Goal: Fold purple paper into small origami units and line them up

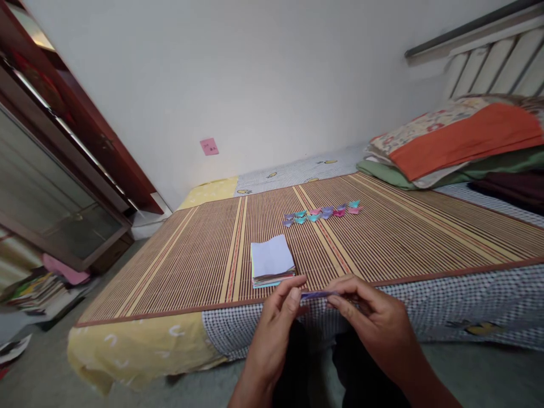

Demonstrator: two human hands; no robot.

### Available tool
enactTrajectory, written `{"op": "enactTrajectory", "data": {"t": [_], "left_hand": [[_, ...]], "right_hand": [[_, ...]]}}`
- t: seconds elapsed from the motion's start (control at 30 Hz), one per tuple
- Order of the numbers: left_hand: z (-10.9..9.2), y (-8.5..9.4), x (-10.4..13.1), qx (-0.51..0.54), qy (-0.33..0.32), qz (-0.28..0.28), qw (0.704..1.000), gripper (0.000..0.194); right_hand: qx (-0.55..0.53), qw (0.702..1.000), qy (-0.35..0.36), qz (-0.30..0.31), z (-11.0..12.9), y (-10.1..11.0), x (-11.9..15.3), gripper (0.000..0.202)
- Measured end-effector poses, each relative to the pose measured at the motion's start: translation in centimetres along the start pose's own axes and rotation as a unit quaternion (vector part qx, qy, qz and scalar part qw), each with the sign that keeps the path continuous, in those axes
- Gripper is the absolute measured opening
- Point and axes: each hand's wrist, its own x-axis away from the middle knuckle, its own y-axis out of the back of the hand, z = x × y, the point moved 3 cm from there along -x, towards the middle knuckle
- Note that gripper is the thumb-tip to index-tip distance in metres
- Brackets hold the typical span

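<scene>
Both hands are in front of the near edge of the bamboo mat [382,238], which lies on top of the bed [446,306]. Between them they hold a small strip of purple paper [318,294], seen almost edge-on, so its exact shape cannot be told. The left hand [276,328] pinches the left end of the paper between thumb and fingers, closed tightly on it. The right hand [374,323] pinches the right end in the same way, with the fingertips pressed together on the paper. The paper is in the air, just in front of the mat's near edge and a little below it, not touching the mat.

On the mat, just behind the left hand and close to the near edge, lies a stack of paper squares [272,262]; the top sheet is white or pale blue, and coloured edges show below it. Further back on the mat, well apart from the stack, is a row of small folded paper pieces [323,213] in blue, purple and pink, lying in a slightly slanted line.

At the right end of the mat are piled pillows and folded blankets [459,141]. On the wall behind the mat a pink note [209,147] is stuck. To the left of the mat stands a dark wooden cabinet [63,147] with glass.
</scene>
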Motion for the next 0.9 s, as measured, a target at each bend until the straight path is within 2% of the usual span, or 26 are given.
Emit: {"op": "enactTrajectory", "data": {"t": [0.1, 0.17, 0.27, 0.33, 0.6, 0.9], "left_hand": [[0.01, 0.35, 0.13, -0.038, 0.013, 0.002, 0.999, 0.043], [-0.20, 0.23, 0.17, -0.031, 0.014, 0.024, 0.999, 0.044], [-0.44, -0.26, 0.18, 0.031, 0.019, 0.075, 0.997, 0.045], [-0.47, -0.36, 0.17, 0.060, 0.017, 0.088, 0.994, 0.042], [0.09, 0.15, 0.05, 0.070, 0.016, 0.067, 0.995, 0.030], [0.09, 0.04, -0.19, 0.080, 0.002, 0.041, 0.996, 0.024]], "right_hand": [[0.018, 0.999, 0.024, -0.028, 0.14, 0.09, -0.06, 0.011], [0.026, 0.998, 0.040, -0.033, 0.33, 0.11, -0.07, 0.011], [0.021, 0.998, 0.052, -0.009, 0.50, 0.05, -0.01, 0.011], [0.009, 0.999, 0.050, 0.014, 0.43, -0.01, 0.13, 0.008], [-0.032, 0.999, -0.003, 0.025, -0.25, -0.02, 0.69, 0.017], [-0.016, 0.998, 0.013, 0.055, 0.16, 0.14, 0.36, 0.017]]}}
